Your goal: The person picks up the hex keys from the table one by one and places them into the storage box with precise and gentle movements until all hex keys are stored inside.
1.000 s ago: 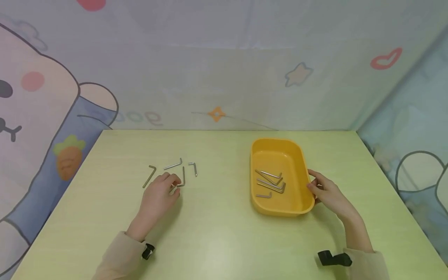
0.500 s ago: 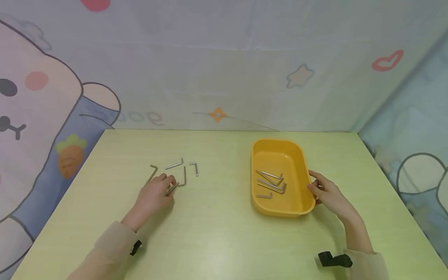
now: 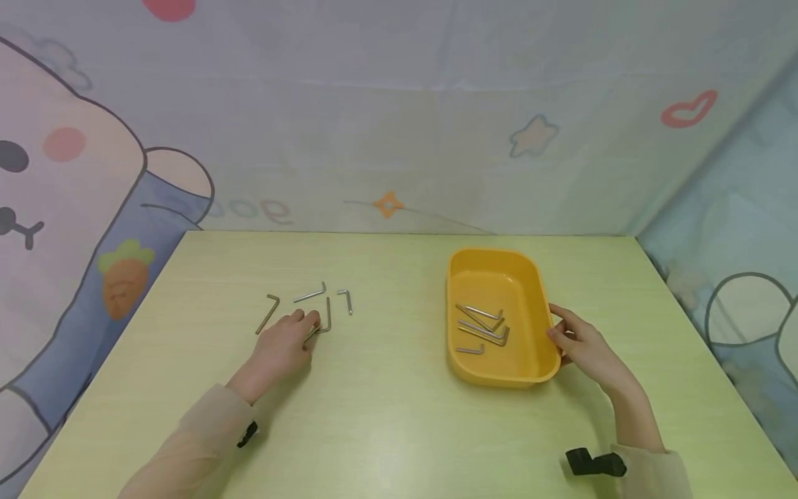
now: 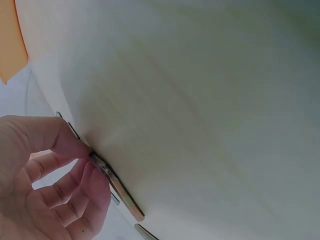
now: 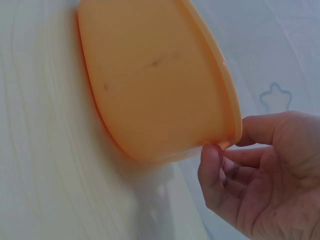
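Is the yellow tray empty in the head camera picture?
No, several metal hex keys lie inside the yellow tray, near the middle of its floor.

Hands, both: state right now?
Left hand: closed, pinching a hex key against the table.
Right hand: closed, thumb and fingers gripping the rim of the yellow tray.

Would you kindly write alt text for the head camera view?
A person's left hand pinches a hex key on a pale green table among other loose keys. Their right hand holds the rim of a yellow tray containing several more keys.
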`<state>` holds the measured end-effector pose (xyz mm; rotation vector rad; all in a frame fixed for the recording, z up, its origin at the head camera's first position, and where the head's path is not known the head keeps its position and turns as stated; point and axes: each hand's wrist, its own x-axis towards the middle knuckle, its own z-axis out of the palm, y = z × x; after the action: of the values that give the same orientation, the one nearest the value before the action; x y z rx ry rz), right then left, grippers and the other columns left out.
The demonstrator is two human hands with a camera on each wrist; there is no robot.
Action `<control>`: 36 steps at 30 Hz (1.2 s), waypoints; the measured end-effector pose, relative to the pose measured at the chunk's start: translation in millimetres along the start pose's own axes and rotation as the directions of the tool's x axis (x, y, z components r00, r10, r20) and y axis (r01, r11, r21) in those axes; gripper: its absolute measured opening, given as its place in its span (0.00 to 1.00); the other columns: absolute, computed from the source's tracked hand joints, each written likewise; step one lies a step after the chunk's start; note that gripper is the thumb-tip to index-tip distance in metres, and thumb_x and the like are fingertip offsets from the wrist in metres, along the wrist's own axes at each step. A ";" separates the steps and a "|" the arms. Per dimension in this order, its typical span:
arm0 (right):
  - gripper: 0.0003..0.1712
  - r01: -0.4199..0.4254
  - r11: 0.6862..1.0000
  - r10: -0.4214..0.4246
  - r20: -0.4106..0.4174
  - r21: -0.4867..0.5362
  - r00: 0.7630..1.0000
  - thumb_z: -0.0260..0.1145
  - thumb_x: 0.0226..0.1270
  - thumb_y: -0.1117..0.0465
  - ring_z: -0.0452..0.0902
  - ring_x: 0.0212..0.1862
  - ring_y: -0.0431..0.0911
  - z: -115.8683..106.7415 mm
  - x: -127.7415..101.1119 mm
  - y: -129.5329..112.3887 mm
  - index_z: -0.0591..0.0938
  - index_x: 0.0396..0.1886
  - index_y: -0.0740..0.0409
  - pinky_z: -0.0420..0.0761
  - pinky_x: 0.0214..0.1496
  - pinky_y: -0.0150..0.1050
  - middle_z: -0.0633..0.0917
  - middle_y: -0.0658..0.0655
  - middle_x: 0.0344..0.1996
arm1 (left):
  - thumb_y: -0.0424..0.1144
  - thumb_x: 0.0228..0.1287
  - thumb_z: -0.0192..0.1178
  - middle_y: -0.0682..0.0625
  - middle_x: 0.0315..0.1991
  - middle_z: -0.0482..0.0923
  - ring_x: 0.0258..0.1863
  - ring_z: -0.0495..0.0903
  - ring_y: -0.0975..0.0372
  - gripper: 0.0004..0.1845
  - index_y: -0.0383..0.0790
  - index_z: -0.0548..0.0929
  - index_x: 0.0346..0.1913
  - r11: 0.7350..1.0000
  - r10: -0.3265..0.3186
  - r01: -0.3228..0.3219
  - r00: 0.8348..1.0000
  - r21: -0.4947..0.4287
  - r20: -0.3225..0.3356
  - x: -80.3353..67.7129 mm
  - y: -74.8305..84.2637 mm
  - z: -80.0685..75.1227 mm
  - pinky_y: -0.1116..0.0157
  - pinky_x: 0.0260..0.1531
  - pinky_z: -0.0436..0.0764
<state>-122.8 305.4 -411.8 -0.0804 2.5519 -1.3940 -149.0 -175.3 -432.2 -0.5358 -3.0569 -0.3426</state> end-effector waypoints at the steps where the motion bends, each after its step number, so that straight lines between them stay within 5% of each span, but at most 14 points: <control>1: 0.34 0.002 1.000 -0.002 -0.001 -0.001 1.000 0.50 0.76 0.57 0.74 0.34 0.38 -0.1 0.0 0.0 0.53 0.74 0.66 0.82 0.35 0.35 0.69 0.58 0.39 | 0.23 0.46 0.59 0.49 0.28 0.70 0.23 0.64 0.60 0.20 0.40 0.75 0.44 1.000 0.000 0.000 1.000 0.004 0.001 0.2 0.1 0.2 0.68 0.18 0.62; 20: 0.33 0.007 1.000 -0.007 0.001 -0.008 1.000 0.50 0.76 0.58 0.74 0.33 0.39 -0.3 0.1 0.0 0.53 0.74 0.66 0.82 0.34 0.35 0.70 0.60 0.39 | 0.21 0.45 0.57 0.47 0.30 0.72 0.22 0.64 0.59 0.22 0.42 0.73 0.47 1.000 -0.015 0.015 1.000 -0.008 0.002 0.5 6.2 -14.7 0.68 0.16 0.61; 36: 0.33 0.014 1.000 -0.014 0.003 -0.010 1.000 0.50 0.76 0.59 0.74 0.33 0.39 -0.6 -1.0 -3.1 0.53 0.74 0.67 0.82 0.34 0.35 0.70 0.60 0.38 | 0.20 0.42 0.57 0.52 0.27 0.65 0.25 0.63 0.62 0.23 0.41 0.75 0.44 0.988 0.148 -0.152 0.978 -0.018 -0.147 2.3 62.4 -31.9 0.72 0.15 0.60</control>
<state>-122.1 304.4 -408.6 -0.1013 2.5613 -1.3849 -130.7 -124.2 -387.7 -0.7049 -2.8551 -0.4025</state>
